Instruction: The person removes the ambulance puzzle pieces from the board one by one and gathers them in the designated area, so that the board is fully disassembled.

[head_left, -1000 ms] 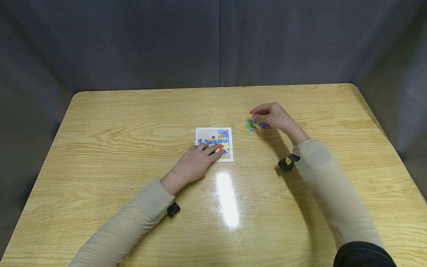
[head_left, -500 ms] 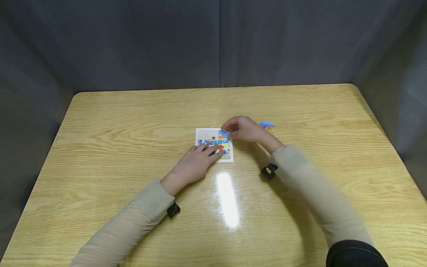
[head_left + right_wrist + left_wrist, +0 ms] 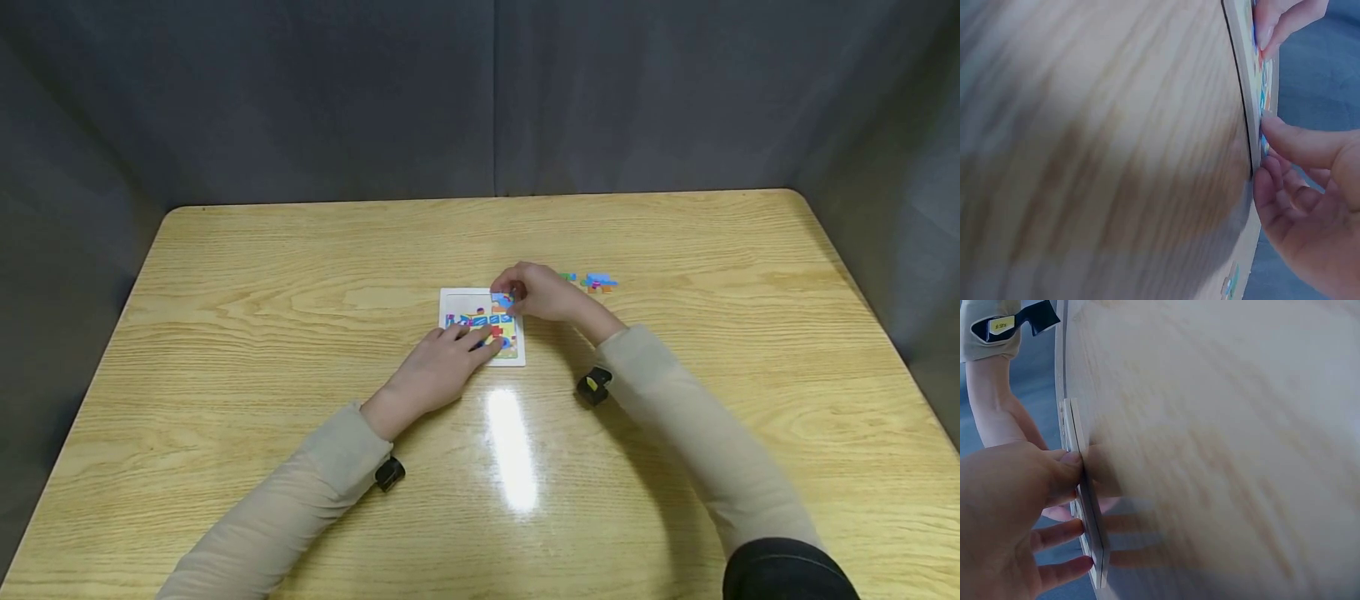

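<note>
A small jigsaw puzzle in a white frame (image 3: 454,293) lies on the table, its picture brightly coloured and its upper left a bare pale area. My left hand (image 3: 435,369) rests on the lower part of the puzzle with fingers spread. In the left wrist view its thumb (image 3: 1071,464) lies at the frame's near edge. At the upper right corner my right hand (image 3: 542,292) pinches a colourful puzzle piece (image 3: 512,297), mostly covered by the fingers. In the right wrist view, the right thumb (image 3: 1297,140) is on the puzzle and the curled fingers sit beside the frame's edge.
Several loose puzzle pieces (image 3: 600,282) lie on the table to the right of the frame, with a green and blue one (image 3: 569,276) partly behind my right hand. The wooden table (image 3: 300,275) ends at a dark grey curtain (image 3: 337,100).
My right hand has moved left from the loose pieces to the puzzle's upper right corner, bringing a piece, then shifted slightly further left there. My left hand has stayed in place.
</note>
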The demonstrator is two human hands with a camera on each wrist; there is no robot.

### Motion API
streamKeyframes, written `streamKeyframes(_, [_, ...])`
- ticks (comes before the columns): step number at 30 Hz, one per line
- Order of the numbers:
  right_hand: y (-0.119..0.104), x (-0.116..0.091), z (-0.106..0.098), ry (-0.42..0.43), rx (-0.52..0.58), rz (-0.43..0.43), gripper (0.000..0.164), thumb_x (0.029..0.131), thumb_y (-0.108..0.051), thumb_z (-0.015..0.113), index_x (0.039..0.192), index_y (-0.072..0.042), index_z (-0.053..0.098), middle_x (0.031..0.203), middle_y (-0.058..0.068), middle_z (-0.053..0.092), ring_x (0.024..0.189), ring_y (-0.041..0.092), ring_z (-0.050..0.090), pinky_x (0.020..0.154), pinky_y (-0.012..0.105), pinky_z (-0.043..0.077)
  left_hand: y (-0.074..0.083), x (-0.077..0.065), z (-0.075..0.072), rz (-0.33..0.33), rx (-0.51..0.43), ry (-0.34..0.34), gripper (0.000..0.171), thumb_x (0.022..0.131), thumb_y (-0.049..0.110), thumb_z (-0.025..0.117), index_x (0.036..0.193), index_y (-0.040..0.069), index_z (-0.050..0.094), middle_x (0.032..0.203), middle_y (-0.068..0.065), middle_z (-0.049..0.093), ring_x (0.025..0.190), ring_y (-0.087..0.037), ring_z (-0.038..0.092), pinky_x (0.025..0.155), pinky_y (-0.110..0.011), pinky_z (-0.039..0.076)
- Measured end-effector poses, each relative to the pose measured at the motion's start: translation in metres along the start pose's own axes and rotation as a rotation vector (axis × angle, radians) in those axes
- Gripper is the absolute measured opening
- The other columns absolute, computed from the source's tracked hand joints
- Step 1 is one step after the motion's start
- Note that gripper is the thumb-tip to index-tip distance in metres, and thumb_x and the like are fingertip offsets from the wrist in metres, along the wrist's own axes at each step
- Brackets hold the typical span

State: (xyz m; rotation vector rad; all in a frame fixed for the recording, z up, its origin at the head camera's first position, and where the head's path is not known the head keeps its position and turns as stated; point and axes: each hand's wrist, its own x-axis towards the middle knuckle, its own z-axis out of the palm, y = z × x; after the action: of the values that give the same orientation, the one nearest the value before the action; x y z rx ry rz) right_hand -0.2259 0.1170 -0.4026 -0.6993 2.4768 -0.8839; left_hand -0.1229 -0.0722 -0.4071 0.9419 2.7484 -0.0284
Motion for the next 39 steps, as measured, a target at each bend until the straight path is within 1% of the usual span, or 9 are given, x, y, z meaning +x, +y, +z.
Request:
streamKeyframes(9, [0.0014,0.0024,0.0007,0.002,0.024,0.029,0.031,0.086,0.002,0.066,0.116,-0.001,0.064,0.1,0.012,0.056,0.085,0.02,0.046,0.074,0.026,0.039,0.0005,0.0,-0.0007,0.005,0.004,0.004,0.044,0.104,0.015,0.037,0.147,0.023,0.039,0.154,-0.003,0.036,0.139,-0.029,0.038,0.108,-0.05,0.04])
streamKeyframes(13, [0.0024,0.003,-0.0004,-0.009,0.049,0.011,0.03,0.085,0.003,0.066,0.114,-0.001,0.063,0.097,0.011,0.056,0.083,0.02,0.045,0.073,0.026,0.039,0.0001,0.0006,-0.0004,0.009,0.014,0.007,0.044,0.104,0.015,0.037,0.147,0.023,0.039,0.155,-0.002,0.035,0.14,-0.028,0.037,0.108,-0.05,0.04])
streamKeyframes(20, [0.0061,0.0037,-0.0012,-0.017,0.116,0.019,0.029,0.086,0.002,0.066,0.115,-0.003,0.063,0.099,0.009,0.056,0.086,0.019,0.044,0.075,0.027,0.04,-0.0002,0.001,-0.0004,0.014,0.015,0.013,0.045,0.103,0.014,0.037,0.147,0.022,0.039,0.155,-0.003,0.036,0.139,-0.029,0.038,0.107,-0.05,0.041])
streamKeyframes(27, [0.0056,0.0035,-0.0003,0.009,0.131,0.006,0.029,0.084,0.006,0.066,0.112,-0.001,0.064,0.101,0.011,0.059,0.084,0.019,0.045,0.073,0.025,0.04,0.0001,0.0003,-0.0013,0.014,0.014,0.01,0.045,0.103,0.014,0.038,0.147,0.022,0.039,0.154,-0.003,0.037,0.139,-0.029,0.038,0.107,-0.05,0.041])
streamKeyframes(30, [0.0048,0.0034,-0.0012,0.006,0.139,0.007,0.03,0.083,0.007,0.066,0.112,-0.001,0.064,0.101,0.012,0.059,0.083,0.019,0.045,0.072,0.026,0.04,0.0,0.0002,-0.001,0.014,0.017,0.012,0.045,0.103,0.014,0.038,0.147,0.022,0.039,0.154,-0.002,0.037,0.139,-0.029,0.039,0.107,-0.05,0.041])
streamKeyframes(33, [0.0051,0.0024,-0.0035,-0.018,0.157,0.011,0.03,0.086,0.006,0.063,0.115,-0.001,0.064,0.108,0.014,0.062,0.09,0.021,0.051,0.078,0.029,0.044,-0.0001,0.0005,-0.0001,0.01,0.013,0.013,0.045,0.103,0.014,0.038,0.147,0.023,0.039,0.154,-0.002,0.036,0.139,-0.028,0.038,0.107,-0.05,0.041])
streamKeyframes(35, [0.006,0.0016,-0.0056,-0.036,0.174,0.007,0.031,0.088,0.007,0.059,0.118,0.0,0.063,0.116,0.017,0.063,0.099,0.025,0.055,0.087,0.034,0.048,0.0001,0.0008,0.0,0.005,0.01,0.007,0.045,0.103,0.015,0.037,0.148,0.023,0.038,0.155,-0.002,0.036,0.14,-0.028,0.037,0.108,-0.05,0.04])
streamKeyframes(37, [0.0075,0.0012,-0.0073,-0.05,0.19,0.0,0.032,0.09,0.007,0.055,0.12,0.001,0.063,0.122,0.019,0.062,0.108,0.028,0.057,0.095,0.04,0.048,0.0005,0.0007,-0.0001,0.0,0.005,0.004,0.045,0.104,0.016,0.037,0.148,0.024,0.038,0.155,-0.001,0.035,0.14,-0.028,0.036,0.109,-0.05,0.04])
streamKeyframes(39, [0.0089,0.0013,-0.0084,-0.057,0.2,-0.008,0.033,0.09,0.008,0.053,0.121,0.001,0.062,0.124,0.02,0.062,0.113,0.03,0.057,0.1,0.044,0.047,0.0006,0.0007,-0.0002,-0.003,0.004,0.002,0.045,0.104,0.016,0.037,0.148,0.024,0.038,0.155,-0.001,0.035,0.141,-0.028,0.036,0.109,-0.05,0.039])
